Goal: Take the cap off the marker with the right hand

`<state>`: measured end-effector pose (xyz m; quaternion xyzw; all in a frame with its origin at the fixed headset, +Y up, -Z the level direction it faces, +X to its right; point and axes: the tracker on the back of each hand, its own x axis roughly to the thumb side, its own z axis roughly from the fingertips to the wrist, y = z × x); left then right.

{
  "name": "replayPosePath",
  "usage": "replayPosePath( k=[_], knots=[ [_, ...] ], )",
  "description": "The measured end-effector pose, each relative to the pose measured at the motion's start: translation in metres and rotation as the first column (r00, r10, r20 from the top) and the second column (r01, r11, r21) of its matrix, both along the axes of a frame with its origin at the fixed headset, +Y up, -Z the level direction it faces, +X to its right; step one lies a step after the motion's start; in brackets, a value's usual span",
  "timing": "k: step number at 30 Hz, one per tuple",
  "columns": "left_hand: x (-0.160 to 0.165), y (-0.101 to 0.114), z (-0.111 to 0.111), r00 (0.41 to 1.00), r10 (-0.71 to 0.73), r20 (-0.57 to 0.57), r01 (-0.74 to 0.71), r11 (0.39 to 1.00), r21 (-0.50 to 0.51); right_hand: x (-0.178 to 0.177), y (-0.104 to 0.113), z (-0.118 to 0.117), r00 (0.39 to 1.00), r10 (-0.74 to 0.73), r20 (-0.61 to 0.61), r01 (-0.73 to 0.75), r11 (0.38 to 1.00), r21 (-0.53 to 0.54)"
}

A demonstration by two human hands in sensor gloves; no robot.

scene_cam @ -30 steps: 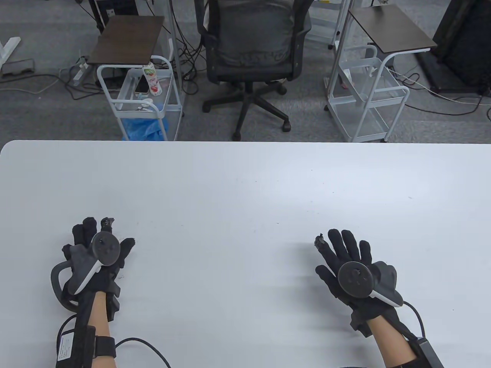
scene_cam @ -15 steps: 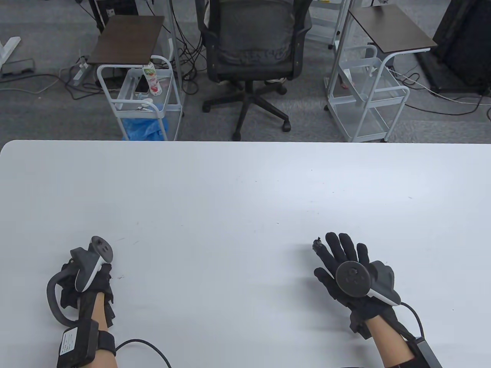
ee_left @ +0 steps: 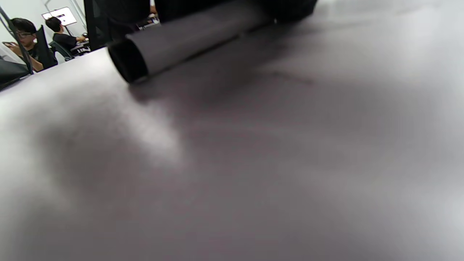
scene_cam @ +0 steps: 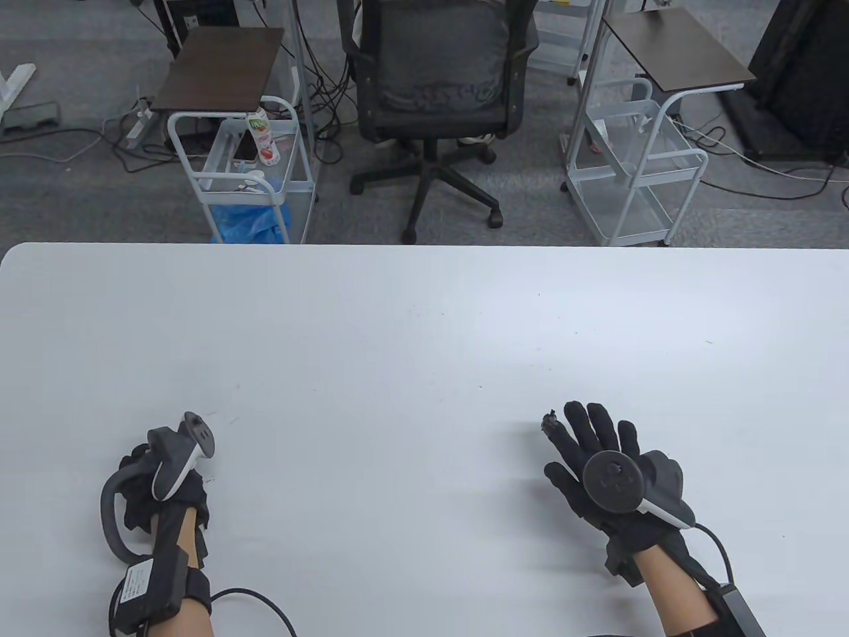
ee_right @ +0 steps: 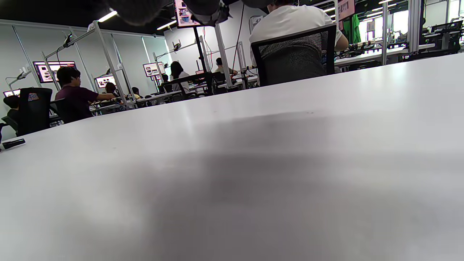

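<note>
No writing can be read anywhere. At the near left the left hand [scene_cam: 162, 494] is turned on its side on the white table [scene_cam: 424, 318], its fingers curled under, holding a grey marker [ee_left: 188, 38] with a dark end that lies along the tabletop in the left wrist view. At the near right the right hand [scene_cam: 600, 464] lies flat, fingers spread, touching nothing.

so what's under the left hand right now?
In the left wrist view a grey cylinder, probably the marker, lies on the table under the left hand. From above the hand covers it, so the grip is unclear.
</note>
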<state>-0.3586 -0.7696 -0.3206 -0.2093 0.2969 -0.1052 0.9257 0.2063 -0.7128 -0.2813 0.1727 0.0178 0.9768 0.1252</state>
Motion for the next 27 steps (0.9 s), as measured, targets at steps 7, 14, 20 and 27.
replayPosePath(
  k=[7, 14, 20, 27],
  knots=[
    [-0.001, 0.005, 0.000, 0.999, 0.043, 0.011, -0.044, 0.995, 0.085, 0.002, 0.000, 0.000, 1.000, -0.005, 0.006, 0.005, 1.000, 0.004],
    [0.029, 0.042, -0.004, 0.993, 0.039, 0.108, -0.061, 0.976, 0.208, 0.004, 0.001, -0.001, 1.000, -0.018, 0.008, 0.018, 1.000, 0.010],
    [0.075, 0.092, -0.005, 0.967, 0.009, 0.255, -0.096, 0.938, 0.333, 0.005, 0.001, 0.000, 1.000, -0.021, 0.010, 0.020, 1.000, 0.011],
    [0.118, 0.135, -0.001, 0.929, -0.014, 0.370, -0.157, 0.889, 0.430, 0.005, 0.000, 0.000, 1.000, -0.025, 0.010, 0.025, 1.000, 0.005]
  ],
)
